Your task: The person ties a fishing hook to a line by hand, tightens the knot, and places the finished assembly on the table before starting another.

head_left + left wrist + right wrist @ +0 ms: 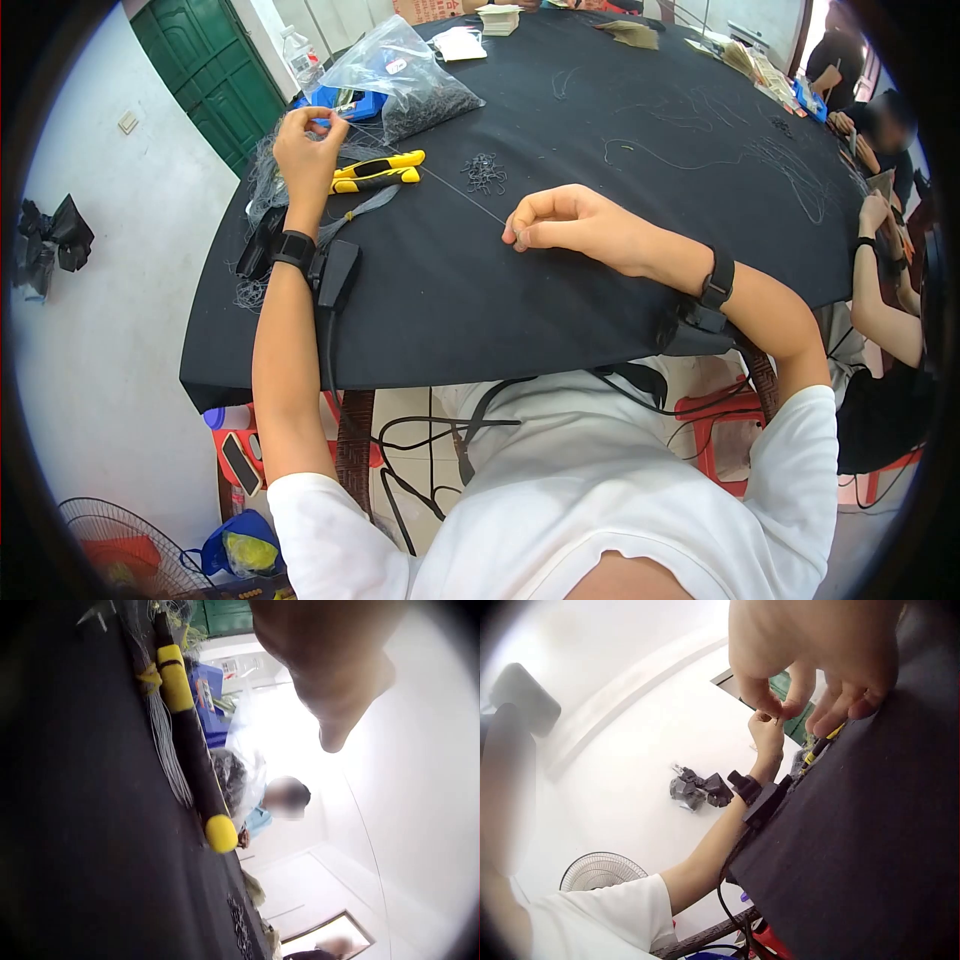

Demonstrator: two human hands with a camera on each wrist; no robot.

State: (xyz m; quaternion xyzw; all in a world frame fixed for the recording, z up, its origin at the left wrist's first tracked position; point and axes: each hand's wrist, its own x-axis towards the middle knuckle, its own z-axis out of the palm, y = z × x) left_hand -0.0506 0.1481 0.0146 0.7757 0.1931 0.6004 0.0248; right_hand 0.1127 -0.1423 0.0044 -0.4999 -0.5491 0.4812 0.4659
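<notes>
A thin, clear line (455, 187) runs taut above the black tablecloth between the two hands. My left hand (306, 155), raised at the left side, pinches one end between thumb and fingertips. Lower and nearer the middle, my right hand (585, 228) pinches the other end; a tiny piece (777, 720) shows at its fingertips in the right wrist view, too small to make out. Beside the left wrist lie pliers (378, 172) with yellow-and-black handles and a tied bundle of grey line (372, 206). A small heap of dark metal pieces (485, 174) lies between the hands.
Behind the left hand sit a clear bag (425, 100) of dark small pieces, a blue box (362, 106) and a bottle (300, 58). Tangled line (265, 180) lies at the left edge. Loose strands (790, 170) spread at the right, where other people sit. Paper stacks (498, 20) stand farther back.
</notes>
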